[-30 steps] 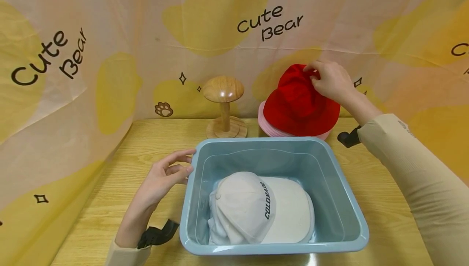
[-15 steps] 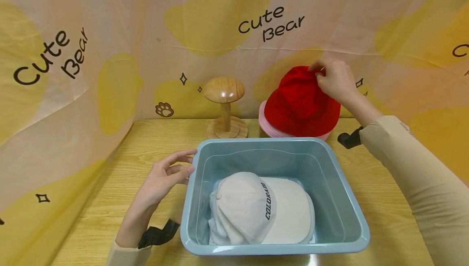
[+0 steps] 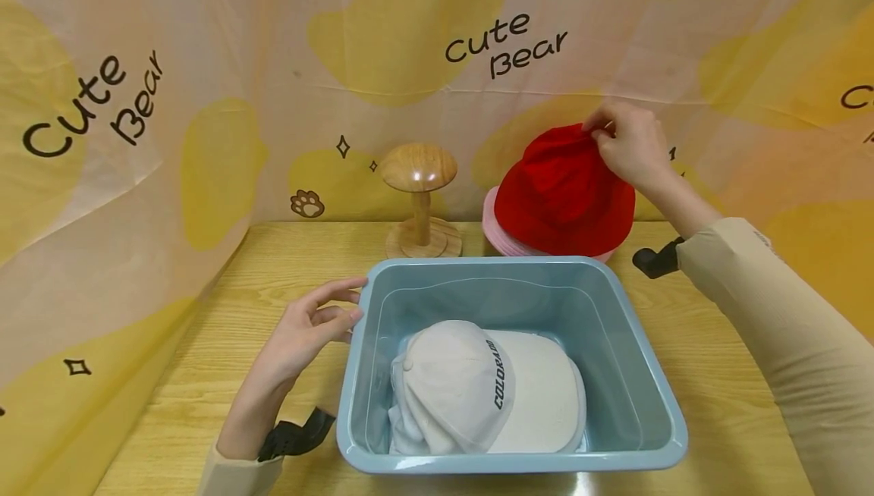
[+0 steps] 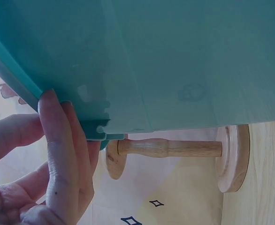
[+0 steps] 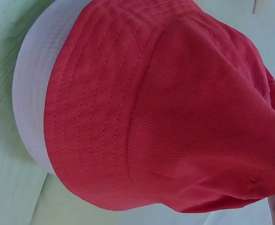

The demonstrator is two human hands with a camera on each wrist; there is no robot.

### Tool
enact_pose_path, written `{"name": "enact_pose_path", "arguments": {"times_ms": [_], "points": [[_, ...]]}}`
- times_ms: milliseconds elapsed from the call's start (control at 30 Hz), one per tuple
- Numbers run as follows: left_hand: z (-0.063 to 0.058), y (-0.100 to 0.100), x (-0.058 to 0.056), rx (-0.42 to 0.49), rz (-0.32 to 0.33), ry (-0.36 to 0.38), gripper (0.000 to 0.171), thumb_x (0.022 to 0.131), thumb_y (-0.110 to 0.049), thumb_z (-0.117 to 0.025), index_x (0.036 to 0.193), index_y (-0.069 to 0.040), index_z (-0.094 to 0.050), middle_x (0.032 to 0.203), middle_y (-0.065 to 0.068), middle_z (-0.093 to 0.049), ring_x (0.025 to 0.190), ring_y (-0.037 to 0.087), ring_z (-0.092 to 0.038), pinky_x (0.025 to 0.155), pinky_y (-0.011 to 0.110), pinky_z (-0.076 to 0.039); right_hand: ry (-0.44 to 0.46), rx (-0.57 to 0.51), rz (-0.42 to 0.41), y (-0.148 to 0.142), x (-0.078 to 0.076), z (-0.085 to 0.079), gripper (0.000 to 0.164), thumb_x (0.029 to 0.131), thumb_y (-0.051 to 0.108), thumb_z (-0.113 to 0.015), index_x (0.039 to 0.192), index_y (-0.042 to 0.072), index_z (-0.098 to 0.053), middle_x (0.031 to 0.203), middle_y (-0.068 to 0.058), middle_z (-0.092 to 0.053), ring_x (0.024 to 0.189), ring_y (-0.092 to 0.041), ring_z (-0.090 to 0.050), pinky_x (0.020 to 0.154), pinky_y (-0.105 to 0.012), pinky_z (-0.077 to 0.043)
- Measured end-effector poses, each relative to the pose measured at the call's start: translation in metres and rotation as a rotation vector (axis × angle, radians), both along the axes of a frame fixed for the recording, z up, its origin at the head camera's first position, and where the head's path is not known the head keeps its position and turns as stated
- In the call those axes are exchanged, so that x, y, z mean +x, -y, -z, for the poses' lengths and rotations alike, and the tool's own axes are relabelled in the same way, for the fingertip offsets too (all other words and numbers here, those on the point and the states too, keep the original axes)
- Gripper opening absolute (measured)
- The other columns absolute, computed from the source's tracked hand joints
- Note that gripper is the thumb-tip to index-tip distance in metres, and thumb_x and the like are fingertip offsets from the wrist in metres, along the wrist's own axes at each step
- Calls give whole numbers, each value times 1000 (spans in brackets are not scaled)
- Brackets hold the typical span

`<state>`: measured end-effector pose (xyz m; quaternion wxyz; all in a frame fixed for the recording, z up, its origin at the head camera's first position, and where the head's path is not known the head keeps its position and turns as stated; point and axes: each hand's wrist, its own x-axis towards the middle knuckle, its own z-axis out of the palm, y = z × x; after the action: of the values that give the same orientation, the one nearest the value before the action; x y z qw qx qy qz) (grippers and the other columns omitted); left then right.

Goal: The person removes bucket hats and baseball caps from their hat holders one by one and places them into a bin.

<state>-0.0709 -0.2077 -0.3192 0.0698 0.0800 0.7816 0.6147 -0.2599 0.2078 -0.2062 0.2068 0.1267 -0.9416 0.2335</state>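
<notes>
Right hand (image 3: pixel 631 145) pinches the red hat's (image 3: pixel 561 196) crown in a narrow grip; left hand (image 3: pixel 309 329), fingers relaxed, touches the blue tub's (image 3: pixel 478 464) rim

Red bucket hat (image 3: pixel 561 191) stacked on pink hat (image 3: pixel 493 232), blue tub (image 3: pixel 645 386) holding white cap (image 3: pixel 478 388)

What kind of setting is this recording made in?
Probably a staged tabletop set, not a real room: a printed "Cute Bear" cloth backdrop wraps a wooden table holding a hat stand and a blue tub.
</notes>
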Motion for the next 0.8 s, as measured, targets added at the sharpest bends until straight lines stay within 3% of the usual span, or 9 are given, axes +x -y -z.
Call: {"name": "enact_pose_path", "arguments": {"times_ms": [333, 633, 800], "points": [[-5, -3, 7, -14, -10, 6, 46, 94, -17, -63, 137, -6, -50, 122, 22, -53, 82, 10, -69, 72, 33, -60, -43, -35, -5, 1, 7, -14, 21, 94, 5, -49, 103, 3, -68, 105, -17, -69, 94, -34, -58, 79, -40, -42], [-4, -3, 6, -2, -5, 15, 46, 93, -17, -63, 137, -7, -51, 123, 22, -52, 83, 11, -69, 73, 32, -60, -73, -67, -2, 3, 12, -21, 22, 96, 6, -49, 106, 1, -68, 109, -19, -67, 98, -35, -57, 85, -44, -45], [-4, -2, 6, -4, -5, 10, 46, 94, -17, -63, 137, -7, -50, 123, 22, -52, 82, 10, -69, 73, 32, -60, -120, -80, -30, 3, 14, -27, 21, 95, 5, -50, 104, 1, -69, 107, -18, -68, 97, -33, -58, 83, -32, -44]]}}
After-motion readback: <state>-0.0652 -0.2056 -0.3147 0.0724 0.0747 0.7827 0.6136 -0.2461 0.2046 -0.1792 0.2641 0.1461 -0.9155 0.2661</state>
